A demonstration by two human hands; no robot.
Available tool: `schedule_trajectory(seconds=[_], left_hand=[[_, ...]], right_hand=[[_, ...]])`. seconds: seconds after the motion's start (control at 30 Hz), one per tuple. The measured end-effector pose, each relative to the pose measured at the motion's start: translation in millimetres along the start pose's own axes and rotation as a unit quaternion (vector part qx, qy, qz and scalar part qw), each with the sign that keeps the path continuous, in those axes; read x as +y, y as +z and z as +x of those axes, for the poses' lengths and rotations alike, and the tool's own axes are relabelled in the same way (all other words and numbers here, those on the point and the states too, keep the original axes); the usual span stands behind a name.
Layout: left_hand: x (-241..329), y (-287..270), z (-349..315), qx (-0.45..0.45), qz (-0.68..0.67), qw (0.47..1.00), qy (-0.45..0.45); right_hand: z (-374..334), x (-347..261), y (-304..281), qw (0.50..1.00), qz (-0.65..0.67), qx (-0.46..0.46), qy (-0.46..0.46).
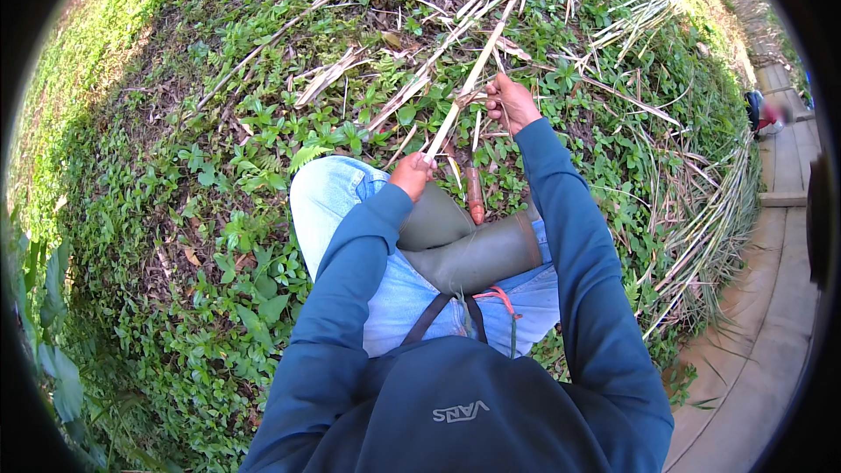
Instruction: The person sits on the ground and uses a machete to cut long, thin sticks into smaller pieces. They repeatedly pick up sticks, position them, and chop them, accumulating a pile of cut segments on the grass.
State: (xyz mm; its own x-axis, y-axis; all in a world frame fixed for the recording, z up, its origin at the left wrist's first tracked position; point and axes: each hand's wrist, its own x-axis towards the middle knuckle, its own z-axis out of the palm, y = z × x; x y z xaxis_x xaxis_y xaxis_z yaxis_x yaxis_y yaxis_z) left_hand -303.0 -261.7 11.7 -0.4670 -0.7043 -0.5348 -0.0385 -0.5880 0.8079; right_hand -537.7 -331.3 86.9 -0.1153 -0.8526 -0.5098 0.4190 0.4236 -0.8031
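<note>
Stripping a dry cane stalk, mid-pull.
Left hand clamped shut around the stalk's near end above the knee; right hand fisted on a leaf strip higher up. Next, probably: steady grip, peel downward.

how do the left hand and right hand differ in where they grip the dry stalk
The left hand grips the dry stalk at its near, lower end, close to the knee; the right hand holds it higher up, farther from the body. The left arm is bent, the right arm stretched further out. Both are bare, closed on the same stalk, with blue sleeves.
</note>
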Motion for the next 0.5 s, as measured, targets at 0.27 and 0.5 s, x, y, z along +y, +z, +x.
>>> schedule_trajectory(seconds=[0.27, 0.5], left_hand=[[20.3, -9.0, -1.5, -0.056, -0.119, 0.990, -0.057], [12.2, -7.3, 7.8, -0.013, -0.074, 0.996, -0.056]], right_hand=[[26.3, -4.2, 7.9, 0.988, 0.151, 0.022, -0.009], [42.7, -4.1, 10.5, 0.956, 0.288, 0.059, -0.018]])
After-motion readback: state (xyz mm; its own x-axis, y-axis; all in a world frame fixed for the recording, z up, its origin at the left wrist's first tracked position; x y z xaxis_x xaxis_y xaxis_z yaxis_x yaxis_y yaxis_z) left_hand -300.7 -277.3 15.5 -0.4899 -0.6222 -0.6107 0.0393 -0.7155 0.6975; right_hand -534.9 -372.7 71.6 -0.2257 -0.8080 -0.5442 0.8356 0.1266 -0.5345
